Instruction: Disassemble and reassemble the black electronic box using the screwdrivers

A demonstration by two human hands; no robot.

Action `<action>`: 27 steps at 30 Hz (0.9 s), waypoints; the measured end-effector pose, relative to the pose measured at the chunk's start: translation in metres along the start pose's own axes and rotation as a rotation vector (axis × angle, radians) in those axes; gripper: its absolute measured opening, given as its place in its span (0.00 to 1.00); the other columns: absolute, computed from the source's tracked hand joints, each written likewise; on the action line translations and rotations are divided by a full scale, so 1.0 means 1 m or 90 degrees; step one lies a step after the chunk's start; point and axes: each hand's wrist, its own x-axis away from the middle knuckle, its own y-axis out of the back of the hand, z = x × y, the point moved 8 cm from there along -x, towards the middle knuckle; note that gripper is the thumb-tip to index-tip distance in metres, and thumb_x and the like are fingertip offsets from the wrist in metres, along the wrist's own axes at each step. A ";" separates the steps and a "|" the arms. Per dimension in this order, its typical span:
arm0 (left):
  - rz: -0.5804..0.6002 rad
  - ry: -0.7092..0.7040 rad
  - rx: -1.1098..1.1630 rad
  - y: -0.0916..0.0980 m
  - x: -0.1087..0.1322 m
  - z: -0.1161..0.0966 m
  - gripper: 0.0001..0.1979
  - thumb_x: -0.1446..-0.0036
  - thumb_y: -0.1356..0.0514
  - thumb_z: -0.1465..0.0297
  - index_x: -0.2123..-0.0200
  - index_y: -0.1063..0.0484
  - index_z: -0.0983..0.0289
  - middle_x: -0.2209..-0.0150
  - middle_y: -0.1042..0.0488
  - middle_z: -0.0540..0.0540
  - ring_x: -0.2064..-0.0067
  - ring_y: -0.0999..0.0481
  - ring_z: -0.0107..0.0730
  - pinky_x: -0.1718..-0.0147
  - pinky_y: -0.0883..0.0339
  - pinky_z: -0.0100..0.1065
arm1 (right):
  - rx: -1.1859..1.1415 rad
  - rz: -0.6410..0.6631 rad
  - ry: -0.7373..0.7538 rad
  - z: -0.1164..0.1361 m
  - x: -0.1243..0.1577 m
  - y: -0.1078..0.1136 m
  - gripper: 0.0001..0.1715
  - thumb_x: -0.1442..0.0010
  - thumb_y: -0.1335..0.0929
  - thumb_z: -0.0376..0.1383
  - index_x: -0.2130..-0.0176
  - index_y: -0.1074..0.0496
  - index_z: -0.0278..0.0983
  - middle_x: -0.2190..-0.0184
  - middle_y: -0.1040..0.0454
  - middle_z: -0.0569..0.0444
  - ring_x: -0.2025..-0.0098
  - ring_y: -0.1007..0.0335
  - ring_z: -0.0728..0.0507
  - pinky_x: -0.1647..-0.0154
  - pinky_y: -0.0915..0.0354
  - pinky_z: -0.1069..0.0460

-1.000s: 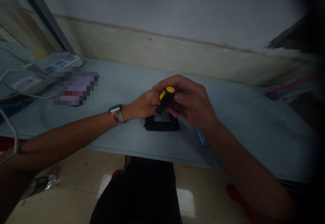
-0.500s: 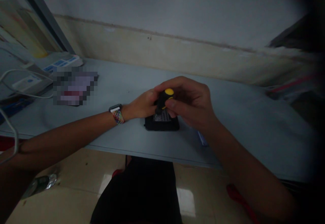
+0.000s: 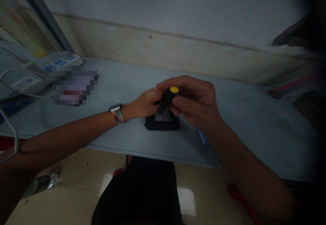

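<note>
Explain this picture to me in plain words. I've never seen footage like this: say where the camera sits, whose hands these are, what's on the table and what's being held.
The camera sits on a person's head and looks forward and down, so both arms reaching in from below are that person's own. There is no machine here, only bare hands.

The right hand grips a screwdriver with a black handle and yellow cap, pointed down at a small black device with a white label on top. The left hand, with a watch on its wrist, rests against the far left side of that device.

All this is on a pale grey table set against a wall. Far left lie a white cable, some flat boxes and a blurred-out patch. The picture is dim, so the finer details cannot be made out.
</note>
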 end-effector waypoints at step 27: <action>0.017 0.045 -0.150 0.000 0.005 0.014 0.18 0.30 0.43 0.75 0.43 0.18 0.62 0.50 0.18 0.61 0.47 0.19 0.41 0.42 0.25 0.47 | 0.331 -0.335 -0.124 -0.043 0.001 0.108 0.17 0.40 0.21 0.40 0.51 0.13 0.38 0.64 0.16 0.52 0.71 0.29 0.47 0.74 0.36 0.52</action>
